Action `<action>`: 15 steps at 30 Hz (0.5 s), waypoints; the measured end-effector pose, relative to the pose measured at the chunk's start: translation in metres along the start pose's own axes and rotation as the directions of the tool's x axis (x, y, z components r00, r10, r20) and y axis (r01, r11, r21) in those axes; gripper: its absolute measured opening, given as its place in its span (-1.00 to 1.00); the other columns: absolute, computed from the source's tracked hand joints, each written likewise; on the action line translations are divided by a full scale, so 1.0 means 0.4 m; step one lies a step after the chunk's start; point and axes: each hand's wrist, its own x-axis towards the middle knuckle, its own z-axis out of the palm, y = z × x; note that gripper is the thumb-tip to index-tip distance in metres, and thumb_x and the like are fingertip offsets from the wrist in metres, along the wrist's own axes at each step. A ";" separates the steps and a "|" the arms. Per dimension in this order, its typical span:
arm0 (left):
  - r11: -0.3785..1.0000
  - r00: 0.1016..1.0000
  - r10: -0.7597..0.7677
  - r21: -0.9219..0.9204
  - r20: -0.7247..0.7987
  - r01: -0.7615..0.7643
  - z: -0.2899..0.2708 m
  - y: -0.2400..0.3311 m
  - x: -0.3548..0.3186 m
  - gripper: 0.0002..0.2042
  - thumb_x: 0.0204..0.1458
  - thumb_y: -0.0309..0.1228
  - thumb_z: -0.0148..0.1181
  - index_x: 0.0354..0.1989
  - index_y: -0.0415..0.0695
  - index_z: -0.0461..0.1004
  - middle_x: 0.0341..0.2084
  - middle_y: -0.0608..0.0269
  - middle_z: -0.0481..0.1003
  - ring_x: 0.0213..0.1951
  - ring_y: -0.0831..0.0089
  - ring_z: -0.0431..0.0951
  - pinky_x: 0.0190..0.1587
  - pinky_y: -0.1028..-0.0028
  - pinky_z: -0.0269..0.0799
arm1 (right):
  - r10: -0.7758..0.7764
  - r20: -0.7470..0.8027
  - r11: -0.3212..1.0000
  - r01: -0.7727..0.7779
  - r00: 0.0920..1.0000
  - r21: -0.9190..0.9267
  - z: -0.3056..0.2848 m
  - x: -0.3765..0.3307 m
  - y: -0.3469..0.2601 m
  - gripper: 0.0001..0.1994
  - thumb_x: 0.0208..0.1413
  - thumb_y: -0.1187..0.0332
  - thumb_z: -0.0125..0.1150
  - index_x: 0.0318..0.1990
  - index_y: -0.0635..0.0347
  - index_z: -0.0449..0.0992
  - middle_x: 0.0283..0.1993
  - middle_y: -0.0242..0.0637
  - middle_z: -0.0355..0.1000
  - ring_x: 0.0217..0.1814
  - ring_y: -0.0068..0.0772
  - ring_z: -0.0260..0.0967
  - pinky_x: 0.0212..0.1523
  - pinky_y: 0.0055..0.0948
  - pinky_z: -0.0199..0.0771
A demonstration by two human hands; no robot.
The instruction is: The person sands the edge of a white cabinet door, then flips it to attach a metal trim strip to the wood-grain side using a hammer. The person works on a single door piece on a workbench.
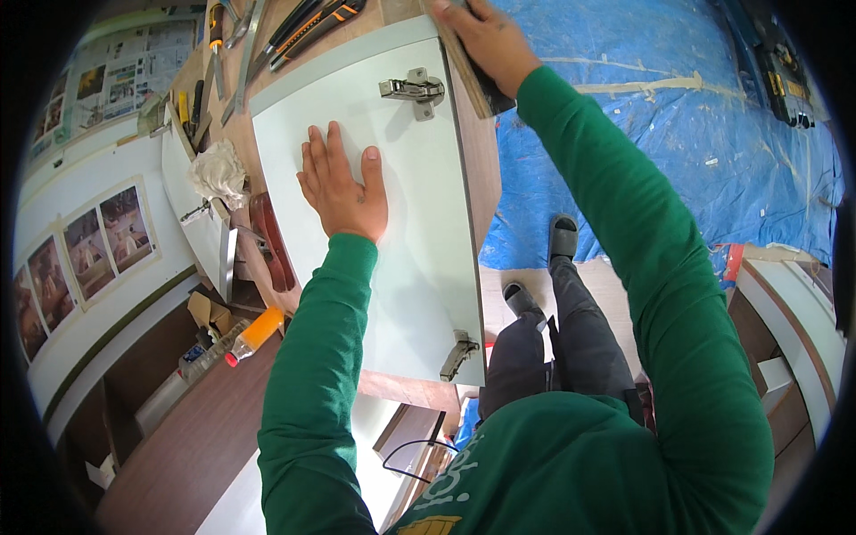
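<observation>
A white cabinet door (410, 259) lies flat on the workbench, with a metal hinge (415, 92) at its far end and a second hinge (459, 355) at its near end. My left hand (343, 183) rests palm down on the door, fingers stretched out. At the far right corner of the door, my right hand (489, 40) is closed around a flat wooden block (473, 76), held along the door's right edge. The fingertips of that hand are partly cut off by the top of the picture.
Left of the door lie a utility knife (316, 34), a chisel (217, 45), a crumpled white cloth (219, 171) and an orange-labelled bottle (256, 335). A blue tarp (624, 152) covers floor at the right. A white cabinet (794, 312) stands lower right.
</observation>
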 end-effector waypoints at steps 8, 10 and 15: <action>1.000 1.000 0.002 0.004 0.001 -0.002 -0.010 0.009 -0.003 -0.37 0.34 -0.04 0.00 0.50 -0.06 0.17 0.52 -0.04 0.08 0.54 -0.03 -0.02 0.52 -0.09 -0.25 | -0.064 -0.079 0.987 0.051 0.995 -0.154 -0.002 0.019 0.020 0.00 0.08 -0.12 0.46 0.46 0.43 0.12 0.28 0.07 0.40 0.24 -0.14 0.41 0.27 -0.29 0.42; 1.000 1.000 0.002 -0.001 -0.003 -0.002 -0.010 0.007 -0.005 -0.37 0.33 -0.05 0.01 0.50 -0.06 0.17 0.52 -0.04 0.08 0.54 -0.03 -0.01 0.52 -0.10 -0.24 | -0.123 -0.095 0.930 0.082 0.988 -0.358 0.009 0.003 0.004 0.05 0.08 -0.12 0.47 0.48 0.44 0.06 0.32 0.10 0.36 0.27 -0.11 0.39 0.31 -0.28 0.39; 1.000 1.000 -0.003 -0.004 -0.004 0.003 -0.011 0.009 -0.005 -0.37 0.32 -0.04 0.04 0.50 -0.04 0.17 0.52 -0.03 0.08 0.53 -0.03 0.00 0.52 -0.10 -0.24 | -0.118 -0.049 0.920 0.090 0.992 -0.382 -0.011 -0.155 0.059 -0.09 0.17 -0.05 0.42 0.48 0.35 0.15 0.28 -0.02 0.41 0.21 -0.20 0.41 0.18 -0.28 0.47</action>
